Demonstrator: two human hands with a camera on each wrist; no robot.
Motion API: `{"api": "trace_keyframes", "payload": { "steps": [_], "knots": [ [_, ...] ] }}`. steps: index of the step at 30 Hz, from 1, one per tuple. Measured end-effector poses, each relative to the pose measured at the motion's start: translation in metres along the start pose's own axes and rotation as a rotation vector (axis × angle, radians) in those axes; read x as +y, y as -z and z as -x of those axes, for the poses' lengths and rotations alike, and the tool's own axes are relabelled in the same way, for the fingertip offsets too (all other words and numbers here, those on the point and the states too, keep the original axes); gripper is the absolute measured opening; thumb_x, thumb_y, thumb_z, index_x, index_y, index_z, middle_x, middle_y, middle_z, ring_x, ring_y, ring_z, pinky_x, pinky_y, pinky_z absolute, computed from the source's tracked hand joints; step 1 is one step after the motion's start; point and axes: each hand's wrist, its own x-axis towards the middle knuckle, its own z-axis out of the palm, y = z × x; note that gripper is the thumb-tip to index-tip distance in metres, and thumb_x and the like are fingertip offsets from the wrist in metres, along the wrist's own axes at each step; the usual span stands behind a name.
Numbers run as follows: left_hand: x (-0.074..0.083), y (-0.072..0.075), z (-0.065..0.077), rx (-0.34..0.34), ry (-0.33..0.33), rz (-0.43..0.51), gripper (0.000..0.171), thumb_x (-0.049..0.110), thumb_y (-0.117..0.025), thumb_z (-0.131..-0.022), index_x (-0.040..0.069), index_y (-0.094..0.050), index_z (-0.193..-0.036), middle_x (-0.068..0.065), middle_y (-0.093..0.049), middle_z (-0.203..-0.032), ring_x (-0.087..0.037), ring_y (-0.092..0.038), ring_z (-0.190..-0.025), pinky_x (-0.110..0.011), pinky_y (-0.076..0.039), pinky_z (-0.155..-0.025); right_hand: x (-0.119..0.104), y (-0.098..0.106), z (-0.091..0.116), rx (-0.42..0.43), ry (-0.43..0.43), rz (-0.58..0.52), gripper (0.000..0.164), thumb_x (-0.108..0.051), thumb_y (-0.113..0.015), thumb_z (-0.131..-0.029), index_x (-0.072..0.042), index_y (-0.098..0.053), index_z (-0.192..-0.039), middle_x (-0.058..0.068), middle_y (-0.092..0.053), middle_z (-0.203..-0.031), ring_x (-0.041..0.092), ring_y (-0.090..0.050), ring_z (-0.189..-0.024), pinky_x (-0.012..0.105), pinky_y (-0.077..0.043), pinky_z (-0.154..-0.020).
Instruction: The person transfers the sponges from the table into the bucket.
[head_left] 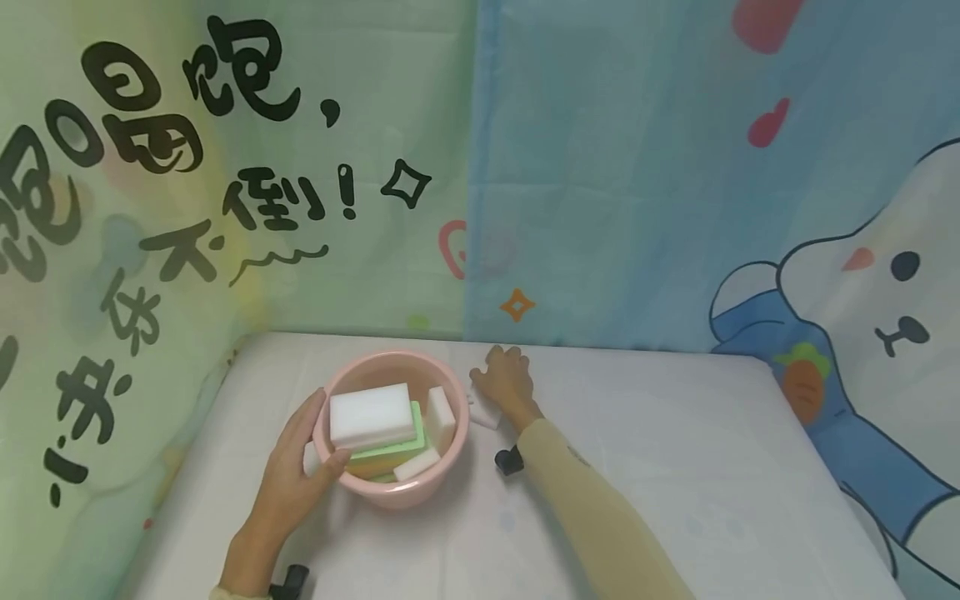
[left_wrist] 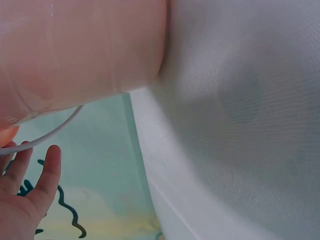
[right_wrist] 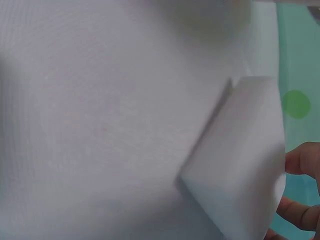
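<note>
A pink bucket (head_left: 397,497) stands left of the middle of the table. My left hand (head_left: 288,462) holds its left side, thumb at the rim and fingers spread along the outside. In the left wrist view, fingers (left_wrist: 49,175) show below the bucket's thin pale handle (left_wrist: 55,131). Inside the bucket lie a large white sponge block (head_left: 371,415), a green-and-yellow sponge (head_left: 386,454) and smaller white pieces (head_left: 440,417). Right of the bucket, my right hand (head_left: 510,383) grips another white block (right_wrist: 235,160), fingertips at its far side.
White cloth covers the table (head_left: 637,450). Behind it hangs a blue and green printed curtain (head_left: 585,208), with more printed cloth on the left. A black wrist mount (head_left: 510,460) sits at the right wrist, another (head_left: 291,582) at the left.
</note>
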Motion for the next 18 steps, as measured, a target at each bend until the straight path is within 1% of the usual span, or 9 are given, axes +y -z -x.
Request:
{"api": "trace_keyframes", "payload": {
  "steps": [4,8,14,18],
  "knots": [
    [0.0,0.0,0.001,-0.001,-0.001,-0.002,0.08,0.028,-0.07,-0.09,0.018,-0.03,-0.159,-0.009,-0.034,-0.159,-0.037,-0.033,-0.143,-0.069,-0.033,-0.105,-0.002,0.006,0.004,0.041,0.019,-0.029,0.041,-0.029,-0.062,-0.091,0.003,-0.064,-0.118,0.023,-0.054,-0.12,0.04,-0.049,-0.113,0.052,-0.052,-0.082],
    [0.0,0.0,0.001,-0.003,0.001,0.002,0.08,0.028,-0.069,-0.091,0.016,-0.029,-0.159,-0.009,-0.033,-0.159,-0.037,-0.033,-0.143,-0.069,-0.032,-0.106,-0.002,0.014,0.009,0.097,0.058,-0.041,0.039,-0.029,-0.063,-0.091,0.0,-0.065,-0.117,0.021,-0.055,-0.12,0.039,-0.05,-0.115,0.052,-0.052,-0.083],
    [0.0,0.0,0.001,-0.004,0.0,-0.002,0.079,0.028,-0.069,-0.091,0.015,-0.03,-0.159,-0.008,-0.033,-0.159,-0.037,-0.034,-0.142,-0.07,-0.034,-0.104,-0.008,0.035,0.019,0.134,0.129,-0.041,0.038,-0.028,-0.062,-0.093,-0.001,-0.065,-0.119,0.021,-0.056,-0.119,0.037,-0.05,-0.113,0.05,-0.05,-0.085],
    [0.0,-0.001,0.001,-0.002,-0.01,-0.004,0.08,0.028,-0.069,-0.091,0.019,-0.029,-0.159,-0.008,-0.034,-0.159,-0.036,-0.036,-0.141,-0.07,-0.036,-0.102,-0.017,0.052,0.024,0.179,0.193,-0.041,0.037,-0.027,-0.063,-0.092,-0.002,-0.066,-0.119,0.021,-0.059,-0.118,0.037,-0.052,-0.112,0.049,-0.05,-0.084]
  ]
}}
